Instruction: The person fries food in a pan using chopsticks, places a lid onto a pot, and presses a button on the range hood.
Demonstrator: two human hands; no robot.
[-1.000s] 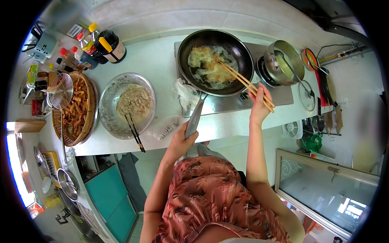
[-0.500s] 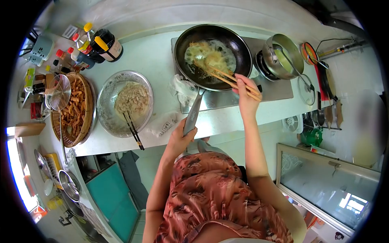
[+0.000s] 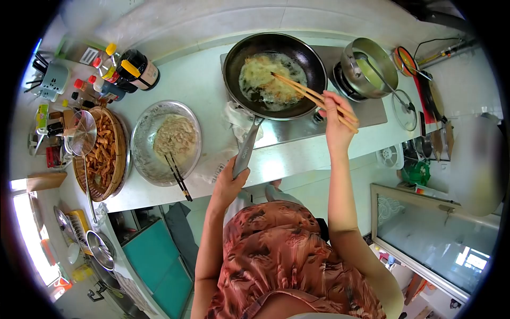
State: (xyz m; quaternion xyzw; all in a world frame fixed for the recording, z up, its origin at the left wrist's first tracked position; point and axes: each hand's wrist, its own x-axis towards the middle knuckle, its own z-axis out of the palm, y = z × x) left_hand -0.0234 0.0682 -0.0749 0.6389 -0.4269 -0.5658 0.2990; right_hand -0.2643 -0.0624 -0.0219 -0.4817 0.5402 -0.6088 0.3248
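Note:
My left hand (image 3: pixel 230 182) is wrapped round the grey handle of a dark frying pan (image 3: pixel 313 80) on the stove. Pale, battered food (image 3: pixel 268 77) bubbles in oil inside the pan. In my right hand (image 3: pixel 338 122) is a pair of wooden chopsticks (image 3: pixel 305 91), their tips over the food. Left of the pan, a metal bowl (image 3: pixel 139 146) holds a pale batter mixture (image 3: pixel 175 137), with dark chopsticks (image 3: pixel 177 175) resting in it. Further left stands a wicker basket (image 3: pixel 121 151) of browned fried pieces (image 3: pixel 102 159), a wire skimmer (image 3: pixel 83 135) lying across its edge.
A metal pot (image 3: pixel 348 66) with a ladle sits on the right burner, a glass lid (image 3: pixel 404 111) beside it. Several sauce bottles (image 3: pixel 139 70) stand at the back left. A crumpled cloth (image 3: pixel 241 119) lies below the pan, and a glass-panelled door (image 3: pixel 430 239) is at lower right.
My right hand has shifted right, and the chopstick tips have moved up within the pan. The food mass has changed shape. My left hand keeps its grip on the handle; the whole view has turned slightly.

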